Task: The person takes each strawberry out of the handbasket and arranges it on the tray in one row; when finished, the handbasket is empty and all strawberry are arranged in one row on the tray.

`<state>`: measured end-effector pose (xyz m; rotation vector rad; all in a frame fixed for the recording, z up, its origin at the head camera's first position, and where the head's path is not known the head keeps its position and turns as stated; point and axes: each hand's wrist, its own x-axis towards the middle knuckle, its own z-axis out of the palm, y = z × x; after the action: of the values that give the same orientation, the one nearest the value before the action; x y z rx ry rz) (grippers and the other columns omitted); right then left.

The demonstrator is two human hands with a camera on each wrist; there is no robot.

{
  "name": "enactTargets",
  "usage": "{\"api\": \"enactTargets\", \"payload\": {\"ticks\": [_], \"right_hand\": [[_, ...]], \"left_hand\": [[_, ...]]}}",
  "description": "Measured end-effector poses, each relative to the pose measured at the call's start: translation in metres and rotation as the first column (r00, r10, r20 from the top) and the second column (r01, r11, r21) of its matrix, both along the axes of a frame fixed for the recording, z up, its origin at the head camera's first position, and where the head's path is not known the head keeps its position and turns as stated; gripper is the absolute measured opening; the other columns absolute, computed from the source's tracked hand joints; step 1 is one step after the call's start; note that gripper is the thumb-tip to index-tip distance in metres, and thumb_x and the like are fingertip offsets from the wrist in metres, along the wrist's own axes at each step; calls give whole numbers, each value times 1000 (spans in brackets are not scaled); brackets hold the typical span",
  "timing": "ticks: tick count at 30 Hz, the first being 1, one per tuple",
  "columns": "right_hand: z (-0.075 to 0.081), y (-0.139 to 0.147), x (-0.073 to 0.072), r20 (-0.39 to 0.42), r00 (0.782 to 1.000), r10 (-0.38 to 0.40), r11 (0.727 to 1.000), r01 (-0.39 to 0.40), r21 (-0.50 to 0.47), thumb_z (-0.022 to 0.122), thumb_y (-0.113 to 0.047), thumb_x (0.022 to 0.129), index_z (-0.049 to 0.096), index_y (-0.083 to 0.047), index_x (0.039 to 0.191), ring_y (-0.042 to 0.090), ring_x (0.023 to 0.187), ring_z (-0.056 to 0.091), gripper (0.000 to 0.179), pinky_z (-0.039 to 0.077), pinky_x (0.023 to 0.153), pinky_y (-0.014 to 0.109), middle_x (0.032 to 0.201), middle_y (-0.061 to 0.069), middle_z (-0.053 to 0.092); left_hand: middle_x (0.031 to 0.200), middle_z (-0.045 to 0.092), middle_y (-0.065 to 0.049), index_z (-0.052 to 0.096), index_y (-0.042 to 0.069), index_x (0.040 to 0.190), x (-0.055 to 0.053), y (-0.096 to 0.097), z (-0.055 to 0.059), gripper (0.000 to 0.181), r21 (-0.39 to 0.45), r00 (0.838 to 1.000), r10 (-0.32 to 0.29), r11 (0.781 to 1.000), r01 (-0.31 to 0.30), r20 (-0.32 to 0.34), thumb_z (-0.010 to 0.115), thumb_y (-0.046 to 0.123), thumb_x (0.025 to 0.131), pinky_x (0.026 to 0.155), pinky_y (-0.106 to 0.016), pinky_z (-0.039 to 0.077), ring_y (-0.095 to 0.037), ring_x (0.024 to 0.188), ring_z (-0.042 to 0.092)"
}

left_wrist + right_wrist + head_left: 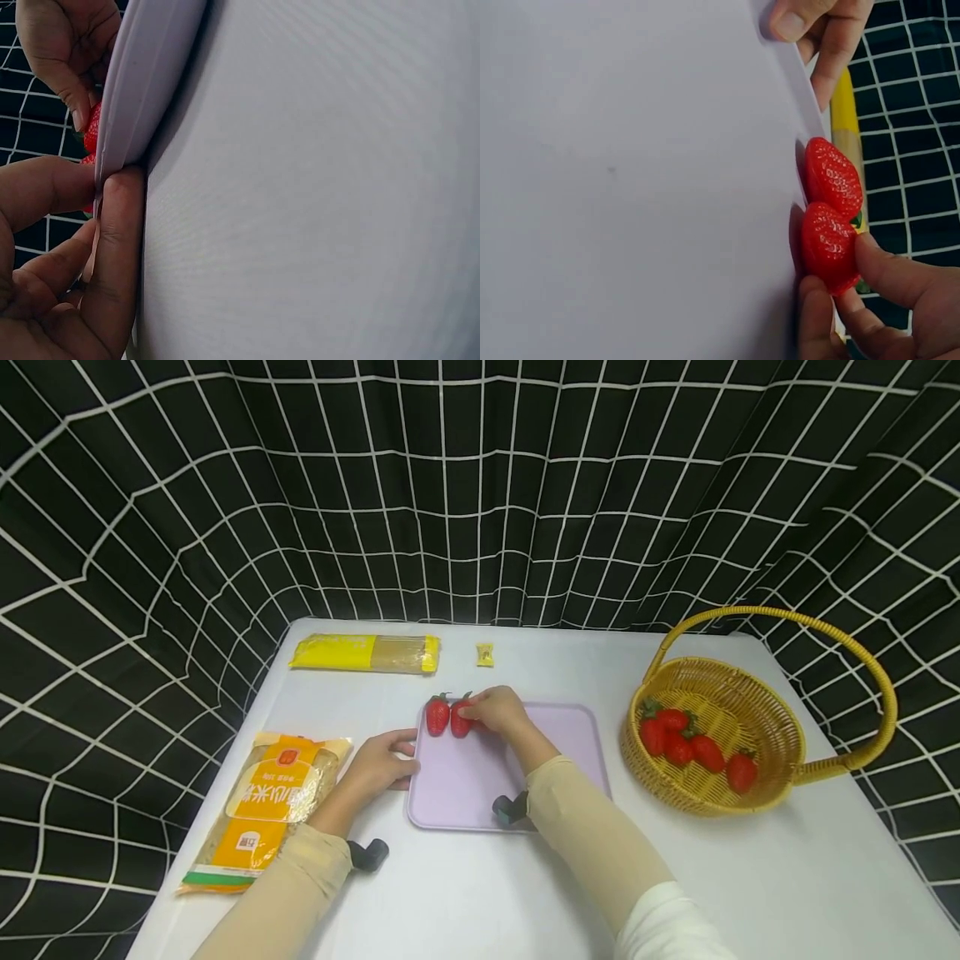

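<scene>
On the lilac tray (465, 793), two red strawberries lie side by side at the far left corner. My right hand (501, 710) pinches the right one, a strawberry (829, 249), between thumb and fingers. The other strawberry (437, 717) sits close against it, nearer the tray's left rim. With thumb above and fingers at the side, my left hand (381, 762) holds the tray's left edge; the left wrist view shows the rim (124, 112) between thumb and finger.
At the right stands a wicker basket (783, 727) with a tall handle and several strawberries (678, 750) inside. A yellow noodle-like packet (367, 653) and a small yellow wrapped piece (485, 654) lie behind the tray. An orange-labelled bag (273, 793) rests by my left forearm.
</scene>
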<state>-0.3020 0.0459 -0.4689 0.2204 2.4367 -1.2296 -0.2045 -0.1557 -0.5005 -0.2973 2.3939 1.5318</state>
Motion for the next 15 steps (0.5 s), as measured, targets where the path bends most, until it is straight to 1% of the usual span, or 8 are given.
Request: {"api": "enactTargets", "payload": {"ticks": [3,7,12,15], "right_hand": [[-1,1,-1,-14,1000,5,1000,-5,17,79,-21,81,71,-4,101,21,87,60,26,54,75,32,92,7,67],[-2,2,-2,-53,999,13,999,-11,33,79,-22,82,74,-6,100,21,87,59,24,54,76,32,93,7,67],[-2,3,0,-73,997,23,999,-20,33,79,-23,81,75,-7,100,23,91,59,25,53,81,35,97,7,68],[-3,2,1,-78,997,16,1000,-14,19,80,-23,81,75,-7,100,23,92,59,25,53,81,35,97,7,68]], "left_hand": [[113,60,-12,55,14,140,0,0,0,61,-1,1000,3,1000,-3,4,70,2,82,64,-28,61,-22,82,66],[113,60,-12,54,14,140,-1,0,-1,61,0,1000,4,1000,-4,4,70,3,83,64,-28,61,-22,83,66],[113,59,-12,55,15,140,-2,-1,-3,61,2,1000,6,1000,-6,7,71,3,82,64,-28,61,-22,83,66],[113,59,-11,55,15,139,-2,-1,-3,61,3,1000,11,1000,-11,8,71,3,82,64,-28,61,-22,82,66]]}}
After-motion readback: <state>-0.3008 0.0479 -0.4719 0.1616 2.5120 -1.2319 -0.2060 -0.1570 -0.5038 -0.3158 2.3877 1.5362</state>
